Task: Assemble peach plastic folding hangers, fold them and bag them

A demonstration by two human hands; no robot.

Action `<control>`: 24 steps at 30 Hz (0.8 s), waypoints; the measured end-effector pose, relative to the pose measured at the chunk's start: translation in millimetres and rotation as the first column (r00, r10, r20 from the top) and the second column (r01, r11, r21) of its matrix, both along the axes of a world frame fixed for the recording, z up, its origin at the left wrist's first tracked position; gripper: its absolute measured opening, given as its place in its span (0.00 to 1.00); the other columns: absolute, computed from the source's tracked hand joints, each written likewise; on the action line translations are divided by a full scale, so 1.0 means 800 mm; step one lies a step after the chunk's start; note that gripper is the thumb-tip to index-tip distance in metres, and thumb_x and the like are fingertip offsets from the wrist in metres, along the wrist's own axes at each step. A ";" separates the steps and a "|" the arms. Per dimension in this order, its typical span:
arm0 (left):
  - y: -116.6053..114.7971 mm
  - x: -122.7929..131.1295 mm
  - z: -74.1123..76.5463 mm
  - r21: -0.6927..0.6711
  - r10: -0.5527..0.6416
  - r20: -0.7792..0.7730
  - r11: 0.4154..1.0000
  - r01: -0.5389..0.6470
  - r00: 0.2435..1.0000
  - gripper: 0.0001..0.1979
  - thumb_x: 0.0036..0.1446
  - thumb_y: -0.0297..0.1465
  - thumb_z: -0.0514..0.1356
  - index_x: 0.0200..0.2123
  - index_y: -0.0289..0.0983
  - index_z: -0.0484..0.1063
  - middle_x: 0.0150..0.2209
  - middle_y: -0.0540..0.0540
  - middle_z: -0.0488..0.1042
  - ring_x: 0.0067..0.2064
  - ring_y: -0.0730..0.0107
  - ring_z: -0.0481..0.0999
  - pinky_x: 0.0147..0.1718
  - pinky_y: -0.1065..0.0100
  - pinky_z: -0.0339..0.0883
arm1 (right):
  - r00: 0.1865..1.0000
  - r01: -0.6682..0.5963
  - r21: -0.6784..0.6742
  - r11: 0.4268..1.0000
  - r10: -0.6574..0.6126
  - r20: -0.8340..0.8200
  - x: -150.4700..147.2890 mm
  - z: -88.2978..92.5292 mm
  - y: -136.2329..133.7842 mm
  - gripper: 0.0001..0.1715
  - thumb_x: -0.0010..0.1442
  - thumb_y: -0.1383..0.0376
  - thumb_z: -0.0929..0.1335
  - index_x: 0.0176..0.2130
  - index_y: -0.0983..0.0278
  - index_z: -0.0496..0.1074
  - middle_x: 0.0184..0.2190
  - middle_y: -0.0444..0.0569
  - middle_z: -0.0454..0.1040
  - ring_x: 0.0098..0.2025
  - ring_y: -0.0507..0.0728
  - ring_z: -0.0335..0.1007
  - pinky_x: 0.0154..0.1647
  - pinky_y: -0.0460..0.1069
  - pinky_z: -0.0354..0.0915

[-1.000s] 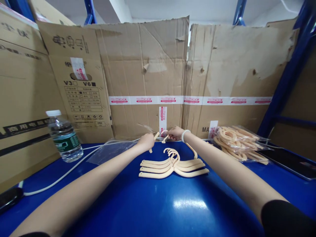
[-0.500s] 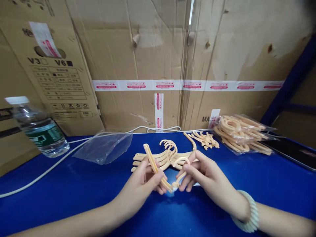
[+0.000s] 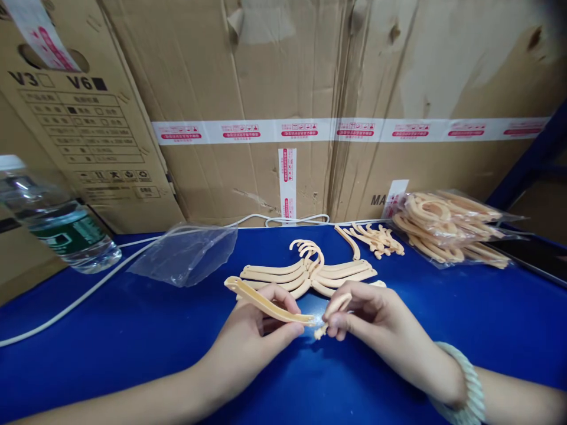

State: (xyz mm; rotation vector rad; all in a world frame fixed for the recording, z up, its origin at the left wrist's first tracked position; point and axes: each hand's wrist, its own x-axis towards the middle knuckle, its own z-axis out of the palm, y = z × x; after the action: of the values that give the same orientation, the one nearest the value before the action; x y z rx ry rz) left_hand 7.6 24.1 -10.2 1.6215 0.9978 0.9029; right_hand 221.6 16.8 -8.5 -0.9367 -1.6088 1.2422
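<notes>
My left hand (image 3: 266, 321) is closed on a beige plastic hanger arm (image 3: 257, 300), its hollow side showing and its inner end pointing right. Between the fingers of my right hand (image 3: 367, 316) is a beige hanger hook (image 3: 337, 307), with its knobbed base (image 3: 319, 332) down and close to the arm's end. The two pieces look slightly apart. Just beyond my hands, several hangers (image 3: 310, 273) with hooks lie overlapped on the blue table (image 3: 287, 383). Behind them are a loose hanger arm (image 3: 349, 243) and a pile of loose hooks (image 3: 378, 240).
Clear bags of beige hanger parts (image 3: 443, 227) are stacked at the right, beside a dark flat device (image 3: 540, 254). At the left are a water bottle (image 3: 66, 230), an empty plastic bag (image 3: 188, 257) and a white cable (image 3: 80, 316). Cardboard boxes (image 3: 248, 82) stand along the back.
My left hand has tilted the hanger arm flatter. My right hand has turned the hook, and its base has come away from the arm's end. The view has shifted closer and lower.
</notes>
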 end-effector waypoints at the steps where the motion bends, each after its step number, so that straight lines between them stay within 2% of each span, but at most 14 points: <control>1: -0.001 0.000 -0.001 0.006 -0.003 -0.002 1.000 0.003 1.000 0.07 0.52 0.31 0.64 0.31 0.37 0.68 0.31 0.50 0.73 0.33 0.69 0.75 0.33 0.66 0.70 | 0.999 0.037 0.026 0.999 -0.037 0.000 0.001 0.002 0.000 0.10 0.58 0.60 0.71 0.32 0.65 0.73 0.25 0.46 0.76 0.25 0.49 0.71 0.28 0.43 0.69; 4: -0.002 0.000 -0.001 0.006 -0.044 0.034 0.999 0.044 0.998 0.05 0.54 0.29 0.63 0.31 0.37 0.68 0.35 0.50 0.75 0.37 0.67 0.77 0.38 0.65 0.71 | 0.989 0.147 0.087 0.985 -0.147 0.000 0.001 0.007 -0.001 0.11 0.59 0.58 0.71 0.32 0.64 0.73 0.26 0.45 0.74 0.25 0.49 0.70 0.26 0.43 0.70; 6: -0.002 0.000 -0.001 0.005 -0.063 0.047 0.998 0.063 0.997 0.04 0.54 0.29 0.63 0.31 0.38 0.68 0.36 0.50 0.76 0.38 0.67 0.78 0.40 0.64 0.71 | 0.987 0.162 0.082 0.983 -0.162 -0.006 -0.001 0.008 -0.002 0.12 0.59 0.57 0.70 0.33 0.64 0.72 0.28 0.45 0.72 0.26 0.49 0.70 0.26 0.44 0.71; 13: -0.005 0.003 0.011 0.016 -0.058 0.000 0.998 0.058 0.998 0.04 0.53 0.25 0.63 0.30 0.37 0.70 0.35 0.50 0.78 0.36 0.69 0.78 0.36 0.70 0.71 | 0.995 0.020 -0.035 0.999 -0.023 -0.094 -0.008 0.003 -0.003 0.13 0.60 0.57 0.70 0.37 0.64 0.69 0.29 0.45 0.71 0.29 0.50 0.72 0.25 0.43 0.71; 17: -0.007 0.002 0.017 0.115 -0.045 -0.074 0.992 0.054 0.996 0.04 0.53 0.24 0.64 0.29 0.37 0.72 0.34 0.50 0.80 0.36 0.69 0.78 0.36 0.71 0.70 | 0.994 0.003 -0.083 0.997 -0.012 -0.106 -0.009 0.001 -0.003 0.14 0.59 0.57 0.71 0.37 0.64 0.67 0.27 0.44 0.73 0.28 0.49 0.72 0.25 0.42 0.71; 24: -0.008 0.001 0.019 0.071 -0.062 -0.039 0.995 0.064 0.997 0.04 0.53 0.23 0.64 0.30 0.36 0.73 0.35 0.49 0.82 0.37 0.69 0.80 0.37 0.72 0.72 | 0.994 0.006 -0.115 0.993 -0.019 -0.111 -0.008 -0.002 -0.002 0.19 0.58 0.53 0.72 0.37 0.65 0.67 0.26 0.43 0.72 0.27 0.48 0.70 0.25 0.42 0.71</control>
State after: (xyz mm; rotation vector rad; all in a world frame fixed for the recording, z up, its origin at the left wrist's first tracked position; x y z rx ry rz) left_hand 8.3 17.4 4.9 1.7263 0.9432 0.8779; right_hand 215.1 15.0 -10.4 -0.9290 -1.4550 1.3656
